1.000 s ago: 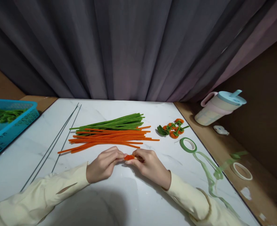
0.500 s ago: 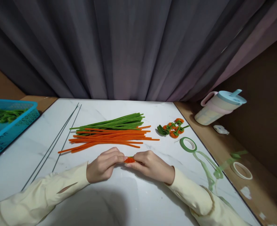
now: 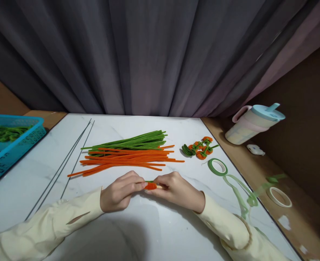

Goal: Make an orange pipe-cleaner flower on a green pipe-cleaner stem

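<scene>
Both my left hand [image 3: 120, 192] and right hand [image 3: 176, 190] are pinching the small orange coil [image 3: 150, 186], now rolled flatter than 1 second ago, tightening near the orange stems [image 3: 127, 159].

Behind the hands lies the pipe-cleaner pile [image 3: 127, 154], wires [image 3: 67, 159] to its left (basket [image 3: 16, 148] farther left), tape roll [image 3: 217, 167] right.

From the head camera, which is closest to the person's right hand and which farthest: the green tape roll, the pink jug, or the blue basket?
Measured from the right hand:
1. The green tape roll, on the white table just to its right and a little farther back.
2. The pink jug, lying on the brown ledge at the far right.
3. The blue basket, at the table's far left edge, beyond the left hand.
</scene>
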The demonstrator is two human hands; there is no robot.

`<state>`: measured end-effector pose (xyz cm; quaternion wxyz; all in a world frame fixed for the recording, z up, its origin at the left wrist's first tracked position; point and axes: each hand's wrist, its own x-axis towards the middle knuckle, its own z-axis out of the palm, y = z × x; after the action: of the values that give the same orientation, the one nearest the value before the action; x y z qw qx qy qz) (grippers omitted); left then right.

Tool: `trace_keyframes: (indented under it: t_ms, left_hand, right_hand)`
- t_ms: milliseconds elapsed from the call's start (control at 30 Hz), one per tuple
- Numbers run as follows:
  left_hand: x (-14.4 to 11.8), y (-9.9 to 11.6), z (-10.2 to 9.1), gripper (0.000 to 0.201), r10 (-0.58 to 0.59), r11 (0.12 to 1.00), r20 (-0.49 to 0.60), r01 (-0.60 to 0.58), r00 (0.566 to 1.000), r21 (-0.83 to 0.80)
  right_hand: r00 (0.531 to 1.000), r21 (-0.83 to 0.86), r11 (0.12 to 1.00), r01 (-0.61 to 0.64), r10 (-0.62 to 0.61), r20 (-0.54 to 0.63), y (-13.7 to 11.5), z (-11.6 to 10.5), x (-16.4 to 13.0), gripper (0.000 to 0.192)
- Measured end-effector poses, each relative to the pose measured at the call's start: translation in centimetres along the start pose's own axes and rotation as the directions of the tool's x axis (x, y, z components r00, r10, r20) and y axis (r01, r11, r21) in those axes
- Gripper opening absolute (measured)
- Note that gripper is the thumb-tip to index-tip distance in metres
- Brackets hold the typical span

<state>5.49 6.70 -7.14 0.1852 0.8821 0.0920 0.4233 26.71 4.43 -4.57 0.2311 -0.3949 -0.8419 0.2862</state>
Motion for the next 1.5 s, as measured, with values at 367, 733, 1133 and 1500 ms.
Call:
trace_keyframes:
  t_ms: [367, 733, 1133, 1500]
  left_hand:
    - [0.3, 0.4, -0.3, 0.039, 0.073, 0.992, 0.008, -0.074, 0.997, 0.107]
    - [0.3, 0.6, -0.2, 0.02, 0.18, 0.953, 0.026, -0.181, 0.983, 0.245]
    - [0.8, 1.8, 0.8, 0.015, 0.166, 0.925, -0.021, -0.149, 0.986, 0.349]
    - [0.7, 1.3, 0.1, 0.007, 0.286, 0.841, 0.126, -0.312, 0.95, 0.442]
  right_hand:
    - [0.997, 0.053, 0.996, -0.077, 0.078, -0.018, -1.9, -0.6, -0.3, 0.048]
    - [0.902, 0.501, 0.753, -0.428, 0.32, 0.29, -1.8, -0.8, 0.0, 0.048]
    - [0.841, 0.623, 0.566, -0.54, 0.382, 0.383, -1.8, -0.1, -0.4, 0.051]
    - [0.831, 0.602, 0.578, -0.551, 0.446, 0.332, -1.9, 0.4, -0.3, 0.049]
